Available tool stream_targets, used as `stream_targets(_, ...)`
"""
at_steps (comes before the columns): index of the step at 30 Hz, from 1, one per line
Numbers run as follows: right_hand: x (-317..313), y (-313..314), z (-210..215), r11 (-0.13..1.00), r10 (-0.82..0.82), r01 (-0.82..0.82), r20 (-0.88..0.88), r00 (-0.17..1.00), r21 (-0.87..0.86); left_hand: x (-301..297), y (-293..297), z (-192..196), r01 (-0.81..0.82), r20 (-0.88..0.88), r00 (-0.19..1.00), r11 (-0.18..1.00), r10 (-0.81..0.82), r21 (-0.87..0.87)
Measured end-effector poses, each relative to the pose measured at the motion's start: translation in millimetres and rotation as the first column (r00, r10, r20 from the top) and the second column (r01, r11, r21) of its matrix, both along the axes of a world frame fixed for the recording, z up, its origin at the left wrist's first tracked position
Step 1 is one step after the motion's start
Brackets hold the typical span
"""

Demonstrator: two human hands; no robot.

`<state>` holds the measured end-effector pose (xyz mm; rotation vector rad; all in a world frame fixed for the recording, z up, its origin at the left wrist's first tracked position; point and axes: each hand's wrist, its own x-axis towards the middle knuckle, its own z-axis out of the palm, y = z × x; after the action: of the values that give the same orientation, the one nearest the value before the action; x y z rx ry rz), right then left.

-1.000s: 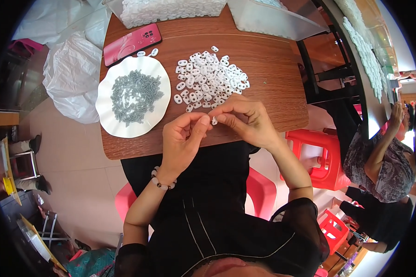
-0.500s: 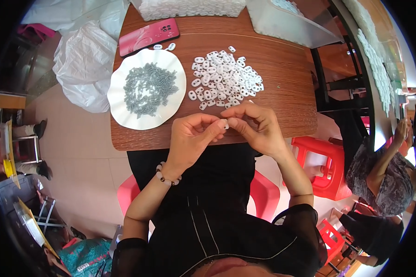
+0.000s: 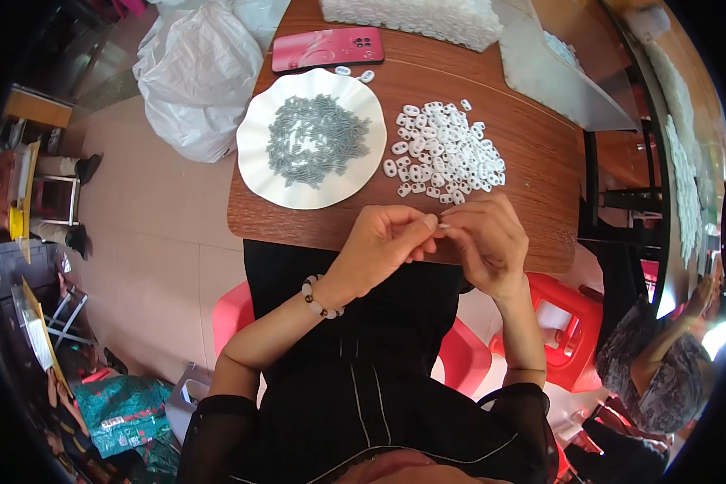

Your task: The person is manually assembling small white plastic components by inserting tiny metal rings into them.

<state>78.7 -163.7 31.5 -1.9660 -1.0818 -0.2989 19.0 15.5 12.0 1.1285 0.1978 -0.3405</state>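
Note:
My left hand (image 3: 383, 246), with a beaded bracelet on its wrist, pinches a small white plastic piece (image 3: 443, 227) between thumb and forefinger. My right hand (image 3: 492, 242) meets it fingertip to fingertip, its fingers closed at the same spot. Most of the piece is hidden by the fingers, and what else the right fingertips grip is too small to make out. Just beyond the hands lies a loose pile of white two-hole plastic pieces (image 3: 452, 153). Left of the pile, a white wavy-rimmed plate (image 3: 254, 173) bears many tiny grey pieces (image 3: 315, 141) that look like springs.
A pink phone (image 3: 327, 48) lies behind the plate on the brown wooden table (image 3: 540, 173). White bins (image 3: 557, 77) stand along the far edge. A white plastic bag (image 3: 198, 81) is at the left, a red stool (image 3: 561, 331) at the right. Other people sit nearby.
The whole view has shifted, so the table and hands appear farther right. My hands stay together at the table's near edge; the white piece, plainer before, is now mostly covered by fingers.

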Motion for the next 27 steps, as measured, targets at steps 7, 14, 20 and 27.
stream_targets(7, -6, -7, -8, 0.988, -0.153, 0.153, -0.2, 0.968, -0.016, 26, 65, 23, -0.602, 0.649, 0.745, 0.261, -0.156, 0.755)
stream_targets(14, -8, 1, -8, 0.997, -0.075, 0.075, -0.171, 0.982, -0.004, 41, 147, 9, -0.375, 0.388, 0.895, 0.102, -0.219, 0.922)
stream_targets(20, -11, 5, -6, 0.998, -0.055, 0.047, -0.198, 0.979, -0.047, 51, 140, 5, -0.333, 0.325, 0.92, 0.0, -0.22, 0.943)
stream_targets(27, -11, 7, -7, 0.998, -0.049, 0.039, -0.198, 0.979, -0.057, 53, 138, 1, -0.321, 0.318, 0.931, 0.013, -0.178, 0.947)
